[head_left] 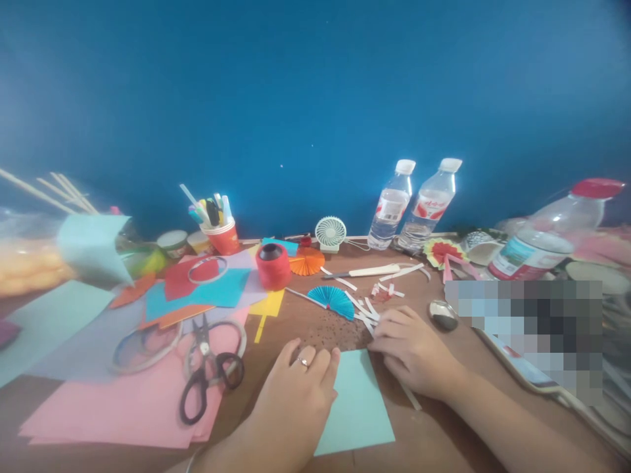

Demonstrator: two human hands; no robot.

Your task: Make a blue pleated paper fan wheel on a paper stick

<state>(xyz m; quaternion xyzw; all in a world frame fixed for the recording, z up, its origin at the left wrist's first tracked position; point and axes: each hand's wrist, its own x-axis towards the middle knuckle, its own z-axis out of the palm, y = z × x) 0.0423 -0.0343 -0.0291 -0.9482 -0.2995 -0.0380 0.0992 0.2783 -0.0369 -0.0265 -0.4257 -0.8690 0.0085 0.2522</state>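
Observation:
A light green sheet of paper [355, 407] lies on the brown table in front of me. My left hand [300, 391], with a ring on one finger, rests over its left edge, fingers bent and lying down. At the sheet's upper right corner is my right hand [414, 351], its fingers curved and apart, their tips beside several white paper strips [367, 315]. Whether those tips touch the corner is hard to tell. One narrow strip [410, 397] sticks out below the right hand. A blue folded paper fan [332, 301] lies just beyond both hands.
Black-handled scissors [198, 387] and tape rolls lie on pink paper [113, 414] at left. Farther back are a red spool [273, 266], a pen cup [221, 238], a utility knife [369, 270] and a small fan [330, 232]. Bottles [390, 207] stand near the blue wall.

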